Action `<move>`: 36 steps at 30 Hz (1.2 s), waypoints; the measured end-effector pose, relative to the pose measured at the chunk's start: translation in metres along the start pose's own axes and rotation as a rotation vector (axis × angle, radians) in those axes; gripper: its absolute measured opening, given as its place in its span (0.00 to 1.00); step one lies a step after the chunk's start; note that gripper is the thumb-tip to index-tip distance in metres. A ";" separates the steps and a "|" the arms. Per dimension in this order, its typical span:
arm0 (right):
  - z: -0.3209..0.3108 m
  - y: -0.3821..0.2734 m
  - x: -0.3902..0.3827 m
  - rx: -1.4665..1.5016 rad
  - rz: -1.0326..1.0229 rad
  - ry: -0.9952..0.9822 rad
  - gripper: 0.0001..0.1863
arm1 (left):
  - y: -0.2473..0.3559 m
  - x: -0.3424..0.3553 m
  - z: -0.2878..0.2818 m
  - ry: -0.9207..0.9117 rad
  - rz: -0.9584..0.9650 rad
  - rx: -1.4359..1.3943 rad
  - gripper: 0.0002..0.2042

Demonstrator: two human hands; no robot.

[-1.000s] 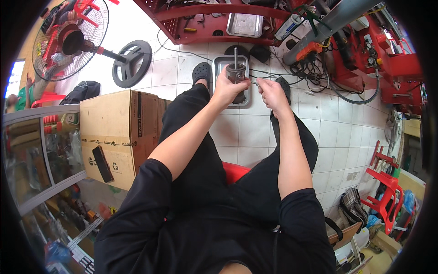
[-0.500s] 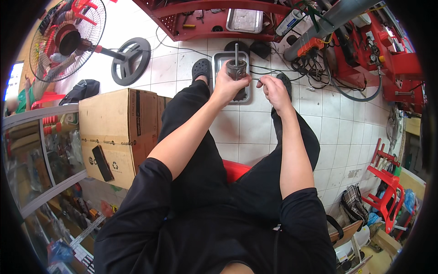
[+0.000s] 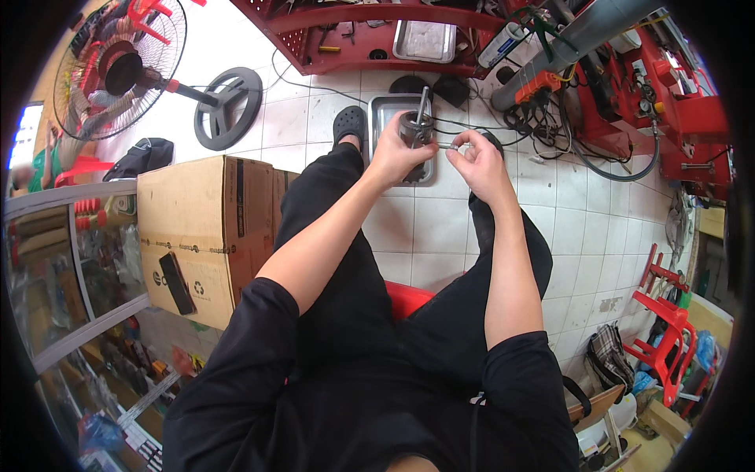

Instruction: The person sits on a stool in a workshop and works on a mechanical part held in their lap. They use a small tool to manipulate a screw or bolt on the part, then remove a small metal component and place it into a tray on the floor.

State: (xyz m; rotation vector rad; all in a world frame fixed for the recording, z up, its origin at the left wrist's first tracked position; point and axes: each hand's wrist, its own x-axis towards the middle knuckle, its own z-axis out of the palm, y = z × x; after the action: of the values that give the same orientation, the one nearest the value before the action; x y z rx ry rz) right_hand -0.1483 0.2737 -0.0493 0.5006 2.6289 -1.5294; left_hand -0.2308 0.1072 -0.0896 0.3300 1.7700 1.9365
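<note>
Metal cylinder point(image 3: 407, 134) with a rod point(image 3: 424, 104) poking out of its top is held up in front of the person, over the tray point(image 3: 382, 108) as it looks from above. Far to the left, a phone point(image 3: 177, 283) lies on a cardboard box point(image 3: 185, 208), near the left arm point(image 3: 330, 228). I think a bump to the box could make the phone slide off. The left hand point(image 3: 393, 156) is wrapped around the cylinder. If that grip gets loose, or the metal is slippery, the cylinder could fall and bang down. The rod leans right, so it might swing if the cylinder tips. Next, the right hand point(image 3: 475, 163) pinches a small thin piece point(image 3: 447, 146) beside the cylinder. I cannot tell if they touch. The piece could drop and get lost, since only fingertips seem to hold it. Farther right, cords point(image 3: 521, 119) lie near the right shoe point(image 3: 494, 142); a foot might catch one.
</note>
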 end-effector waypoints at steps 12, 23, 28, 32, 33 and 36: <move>-0.008 -0.005 -0.004 -0.195 0.012 0.002 0.17 | -0.001 -0.001 0.003 -0.035 -0.041 -0.105 0.26; -0.008 -0.003 -0.003 -0.123 0.001 -0.034 0.14 | 0.000 -0.003 0.004 -0.040 -0.067 -0.136 0.27; 0.004 0.026 0.008 0.086 -0.073 0.122 0.15 | 0.000 -0.002 0.006 -0.061 -0.041 -0.093 0.27; -0.005 0.002 -0.001 -0.115 -0.018 -0.039 0.15 | 0.000 -0.002 0.003 -0.070 -0.070 -0.135 0.27; -0.002 0.007 0.000 -0.073 -0.026 -0.015 0.16 | 0.000 -0.002 0.004 -0.076 -0.070 -0.125 0.27; 0.002 0.015 0.005 0.032 -0.004 0.060 0.16 | -0.002 -0.002 0.005 -0.081 -0.047 -0.094 0.27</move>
State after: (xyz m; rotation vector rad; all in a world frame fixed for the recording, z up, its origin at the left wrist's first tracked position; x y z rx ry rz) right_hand -0.1488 0.2799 -0.0636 0.5525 2.6546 -1.5850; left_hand -0.2269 0.1104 -0.0904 0.3264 1.6154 1.9381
